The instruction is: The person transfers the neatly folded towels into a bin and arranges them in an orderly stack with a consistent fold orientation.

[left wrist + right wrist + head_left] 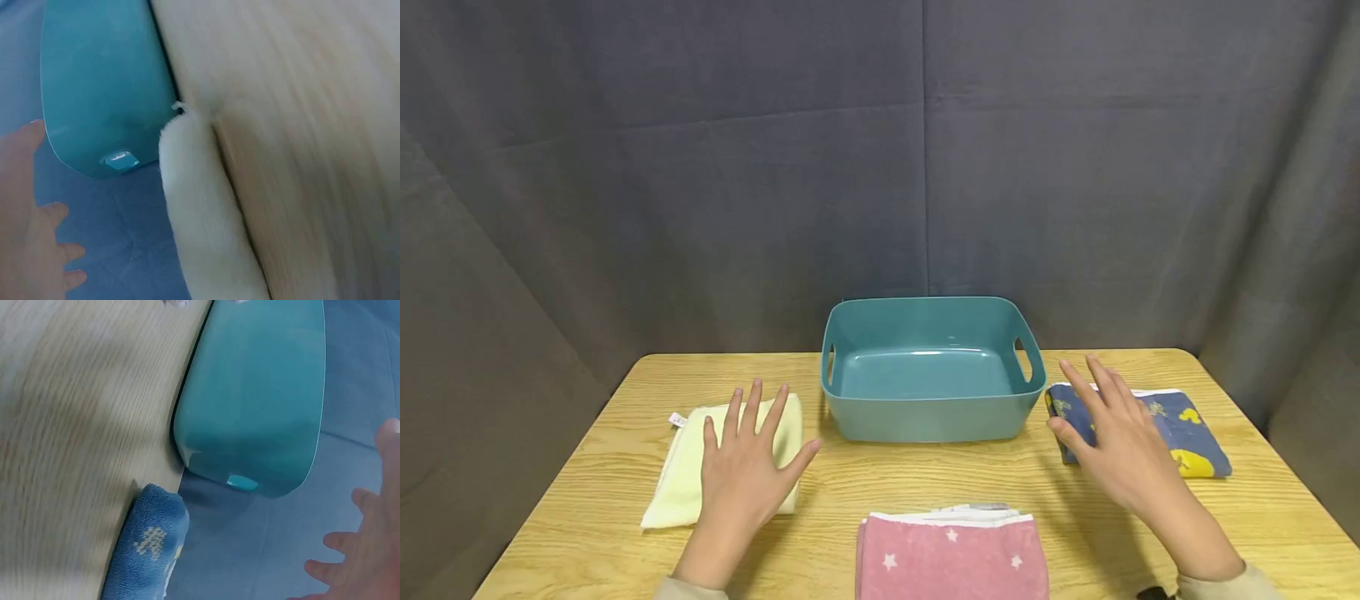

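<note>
My left hand [743,475] hovers with fingers spread over a folded pale yellow towel [679,487], holding nothing. On the other side my right hand [1120,446], fingers also spread, is above a folded blue towel [1187,425] with yellow patterns. Each wrist view shows its hand apart from the cloth: the yellow towel [200,212] lies on the wood in the left one, the blue towel [150,544] in the right one. Between and beyond the hands stands a teal plastic basket [932,421] with handle holes; no cloth shows inside it.
A folded pink towel [955,562] with white stars lies at the near middle of the wooden table [842,483], cut off by the frame's lower edge. Grey curtains [880,167] hang behind and at both sides.
</note>
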A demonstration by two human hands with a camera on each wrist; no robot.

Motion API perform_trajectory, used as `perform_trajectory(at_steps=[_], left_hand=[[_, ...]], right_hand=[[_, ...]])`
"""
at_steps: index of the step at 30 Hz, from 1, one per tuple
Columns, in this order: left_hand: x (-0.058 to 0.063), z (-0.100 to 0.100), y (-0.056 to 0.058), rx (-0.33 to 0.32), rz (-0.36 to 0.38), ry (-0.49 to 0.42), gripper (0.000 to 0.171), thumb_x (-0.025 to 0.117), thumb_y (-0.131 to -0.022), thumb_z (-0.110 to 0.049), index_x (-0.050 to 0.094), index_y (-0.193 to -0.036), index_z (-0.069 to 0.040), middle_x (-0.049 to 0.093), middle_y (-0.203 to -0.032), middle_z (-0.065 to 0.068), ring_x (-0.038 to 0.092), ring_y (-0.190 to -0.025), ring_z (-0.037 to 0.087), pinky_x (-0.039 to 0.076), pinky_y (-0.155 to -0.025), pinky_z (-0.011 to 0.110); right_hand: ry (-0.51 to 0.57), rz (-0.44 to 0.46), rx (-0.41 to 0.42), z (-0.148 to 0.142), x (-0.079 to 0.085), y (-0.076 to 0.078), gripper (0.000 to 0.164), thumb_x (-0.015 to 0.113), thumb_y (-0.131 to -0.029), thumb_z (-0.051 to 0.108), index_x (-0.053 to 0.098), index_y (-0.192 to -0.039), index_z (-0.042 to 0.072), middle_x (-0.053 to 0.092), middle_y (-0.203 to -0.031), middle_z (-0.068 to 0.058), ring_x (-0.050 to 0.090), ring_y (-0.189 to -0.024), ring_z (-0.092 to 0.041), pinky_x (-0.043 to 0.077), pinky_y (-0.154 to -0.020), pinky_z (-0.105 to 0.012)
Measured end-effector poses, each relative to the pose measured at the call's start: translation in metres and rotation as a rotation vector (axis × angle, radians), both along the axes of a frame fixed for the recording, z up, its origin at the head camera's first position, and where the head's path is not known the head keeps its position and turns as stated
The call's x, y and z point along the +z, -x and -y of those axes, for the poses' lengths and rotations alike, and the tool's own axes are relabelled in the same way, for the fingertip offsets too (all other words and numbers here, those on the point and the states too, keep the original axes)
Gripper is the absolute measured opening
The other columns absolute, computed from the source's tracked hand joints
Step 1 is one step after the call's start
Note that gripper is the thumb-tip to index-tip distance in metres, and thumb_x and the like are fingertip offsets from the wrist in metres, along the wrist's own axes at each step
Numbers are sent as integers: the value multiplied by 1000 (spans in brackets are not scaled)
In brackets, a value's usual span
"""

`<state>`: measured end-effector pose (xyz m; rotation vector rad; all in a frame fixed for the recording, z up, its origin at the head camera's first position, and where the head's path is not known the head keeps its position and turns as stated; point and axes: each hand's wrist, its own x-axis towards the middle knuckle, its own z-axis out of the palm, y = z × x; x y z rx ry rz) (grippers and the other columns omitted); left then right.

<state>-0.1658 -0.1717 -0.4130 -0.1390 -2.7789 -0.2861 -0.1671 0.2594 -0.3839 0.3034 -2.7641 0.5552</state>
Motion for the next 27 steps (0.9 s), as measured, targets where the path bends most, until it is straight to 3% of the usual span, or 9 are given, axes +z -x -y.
perform_trajectory(at_steps=[11,27], left_hand=[[-1,22,-13,-26,22,-10,82,48,-90,-72,35,-155,-23,25,-161,13,17,-147,36,11,-113,65],[-4,56,-27,-58,61,-18,77,46,-95,-67,28,-158,-26,26,-160,12,18,-147,38,16,-111,67]], right_hand=[[8,-44,47,21,11,-14,75,60,-96,48,23,-159,31,15,-164,-9,19,-145,-45,24,-97,-79],[-62,-86,187,60,11,-27,75,63,-93,51,28,-157,33,13,-165,1,23,-146,-38,28,-106,-68]])
